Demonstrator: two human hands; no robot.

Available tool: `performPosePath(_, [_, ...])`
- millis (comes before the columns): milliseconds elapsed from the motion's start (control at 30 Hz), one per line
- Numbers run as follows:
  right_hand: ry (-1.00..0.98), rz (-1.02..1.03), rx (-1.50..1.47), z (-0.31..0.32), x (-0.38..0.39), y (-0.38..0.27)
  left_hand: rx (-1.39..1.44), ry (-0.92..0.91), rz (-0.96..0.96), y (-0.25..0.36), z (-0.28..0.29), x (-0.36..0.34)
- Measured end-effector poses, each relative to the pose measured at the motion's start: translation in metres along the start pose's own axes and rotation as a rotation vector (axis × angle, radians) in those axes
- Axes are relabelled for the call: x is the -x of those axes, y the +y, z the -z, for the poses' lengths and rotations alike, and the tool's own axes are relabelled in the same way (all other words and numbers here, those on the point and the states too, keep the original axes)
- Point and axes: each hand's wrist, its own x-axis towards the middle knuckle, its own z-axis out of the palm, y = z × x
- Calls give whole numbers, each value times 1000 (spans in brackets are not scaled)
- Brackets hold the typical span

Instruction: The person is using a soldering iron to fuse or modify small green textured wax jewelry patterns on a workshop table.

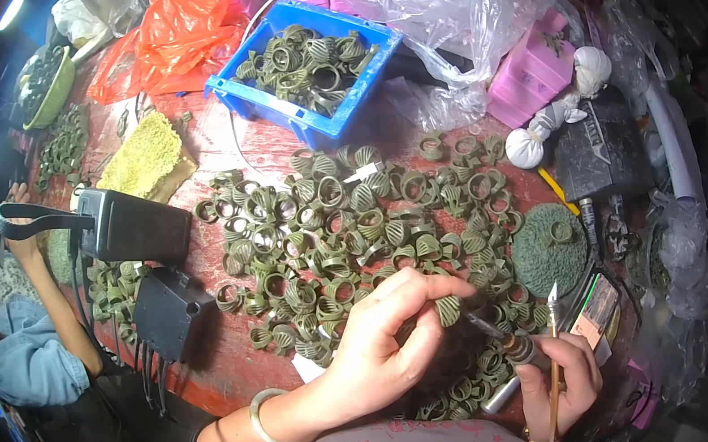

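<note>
My left hand (389, 338) pinches a small green ring (448, 310) with a ribbed, leaf-like face between thumb and fingertips. My right hand (566, 377) grips a pen-shaped tool (517, 346) with a thin metal tip, which points at that ring; I cannot tell whether it touches. A slim wooden-handled tool (554, 351) with a pale pointed tip also stands upright among the right fingers. Beneath and beyond both hands spreads a heap of similar green rings (336, 223). To the right lies a round green pad (544, 253) bearing a single ring (561, 231).
A blue bin (267, 117) full of rings stands at the back. Leftward are a yellow sponge (141, 156), two black boxes (137, 222) with cables, and another person's arm (59, 289). Clear plastic (469, 6), pink blocks (532, 74) and a dark block (602, 150) crowd the right.
</note>
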Motion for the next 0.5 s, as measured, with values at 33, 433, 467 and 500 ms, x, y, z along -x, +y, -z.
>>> performPosePath(33, [42,23,-18,0,0,1,-1,-3,1,0,-1,1])
performPosePath(433, [176,-130,-171,2,14,7,-232,58,51,2,15,-7])
performPosePath(467, [187,-141,-180,2,13,6,-417,-9,41,5,18,-8])
performPosePath(500, [198,-151,-188,3,11,5,-451,-40,99,8,16,-6])
